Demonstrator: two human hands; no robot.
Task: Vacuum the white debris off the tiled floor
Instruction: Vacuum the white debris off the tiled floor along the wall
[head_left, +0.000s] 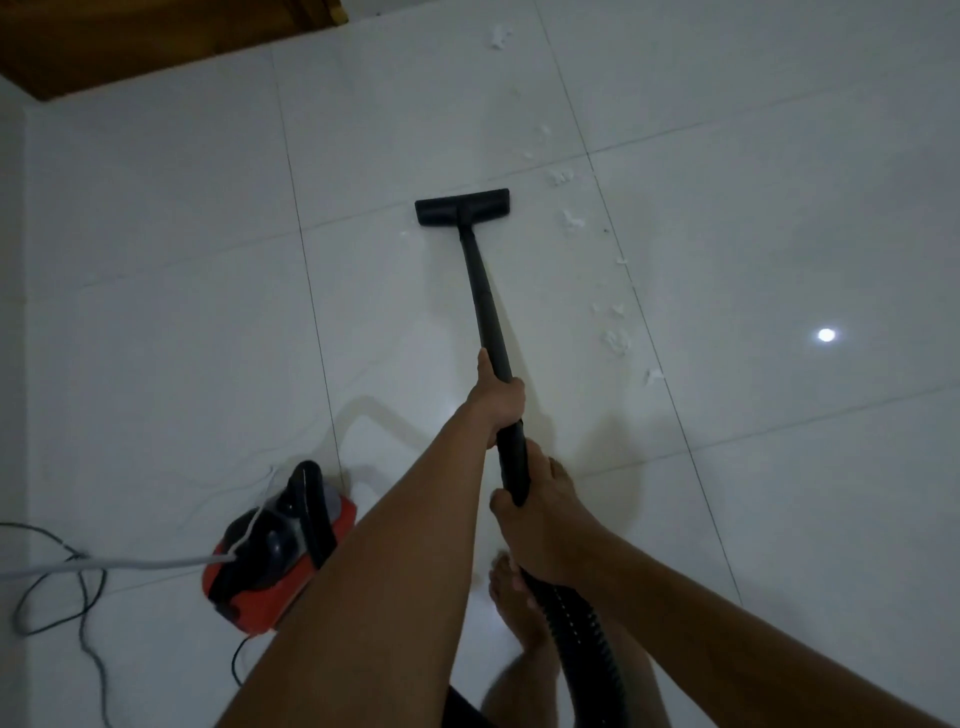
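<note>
A person holds a long black vacuum wand (485, 306) with both hands. The left hand (496, 400) is wrapped around the tube farther along, and the right hand (540, 525) grips its near end, where the ribbed black hose (587, 639) joins. The flat black floor nozzle (462, 207) rests on the glossy white tiled floor (779, 208). Small white debris scraps (571, 221) lie scattered in a loose line to the right of the nozzle and wand, with another clump farther ahead. A red-and-black canister vacuum (275, 551) sits to the left near tangled cables (52, 571). A bare foot (511, 592) shows below the hands.
</note>
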